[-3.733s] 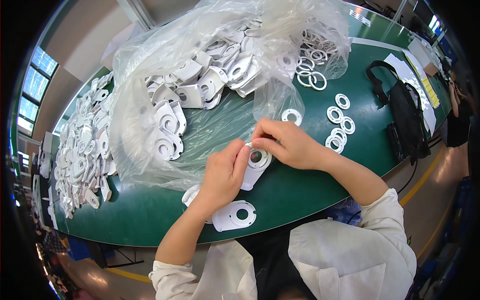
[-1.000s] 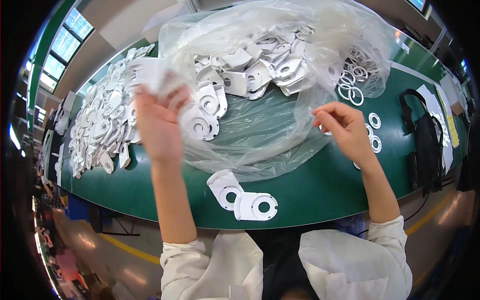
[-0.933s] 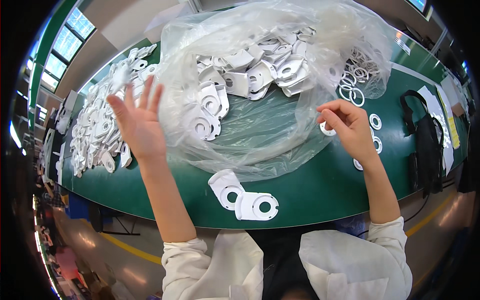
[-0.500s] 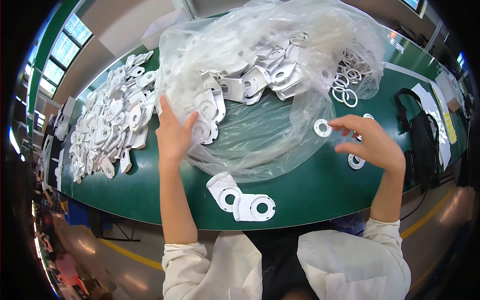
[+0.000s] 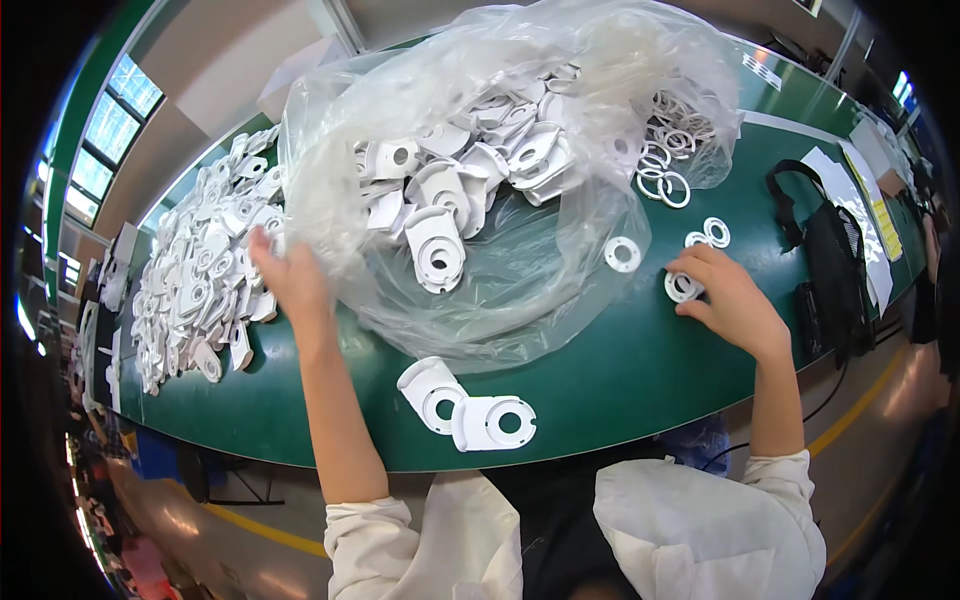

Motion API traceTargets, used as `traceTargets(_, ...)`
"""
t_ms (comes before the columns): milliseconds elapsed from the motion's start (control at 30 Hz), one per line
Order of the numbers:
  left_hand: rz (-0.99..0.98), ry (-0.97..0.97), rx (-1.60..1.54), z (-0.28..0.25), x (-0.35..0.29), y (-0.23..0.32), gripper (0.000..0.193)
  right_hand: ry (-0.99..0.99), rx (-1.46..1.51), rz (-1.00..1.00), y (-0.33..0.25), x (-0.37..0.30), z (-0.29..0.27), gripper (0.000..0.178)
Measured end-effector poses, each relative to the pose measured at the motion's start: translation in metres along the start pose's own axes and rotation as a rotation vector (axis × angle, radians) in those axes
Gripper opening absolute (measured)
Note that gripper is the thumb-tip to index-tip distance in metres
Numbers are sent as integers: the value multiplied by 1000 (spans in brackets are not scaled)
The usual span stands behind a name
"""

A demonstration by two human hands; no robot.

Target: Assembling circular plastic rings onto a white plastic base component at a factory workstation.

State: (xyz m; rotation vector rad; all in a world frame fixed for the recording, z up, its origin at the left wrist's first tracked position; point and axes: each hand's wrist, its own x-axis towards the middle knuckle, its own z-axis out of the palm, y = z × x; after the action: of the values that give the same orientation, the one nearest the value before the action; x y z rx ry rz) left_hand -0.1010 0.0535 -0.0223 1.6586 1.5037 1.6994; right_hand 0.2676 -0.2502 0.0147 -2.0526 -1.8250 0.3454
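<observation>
My left hand (image 5: 292, 278) is open with its fingers apart, at the right edge of a heap of white plastic parts (image 5: 215, 240) and against the clear plastic bag (image 5: 320, 110). It holds nothing that I can see. The thumb and fingers of my right hand (image 5: 735, 303) close round a flat white ring (image 5: 684, 288) low over the table. Just beyond it lie two more rings, one of them a holed disc (image 5: 716, 232). Another holed disc (image 5: 622, 254) rests by the bag's edge. Several white parts (image 5: 437, 250) lie in the bag's open mouth.
Two white parts with round holes (image 5: 495, 424) overlap near the front edge of the green table (image 5: 600, 400). Thin white rings (image 5: 675, 188) are heaped at the bag's right side. A black bag (image 5: 835, 265) and papers (image 5: 872, 230) lie at the right.
My left hand has moved left, off the bag's front edge. White parts in the bag's mouth have tumbled forward. My right hand has closed round a ring. The view has shifted slightly.
</observation>
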Motion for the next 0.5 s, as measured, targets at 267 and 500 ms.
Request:
traceTargets(267,867,-652,94,0,-48,96,45,-107,-134,-59,-21,69,11,43)
traceTargets(500,821,-953,450,22,-72,65,46,-81,-28,-114,-4,92,20,36)
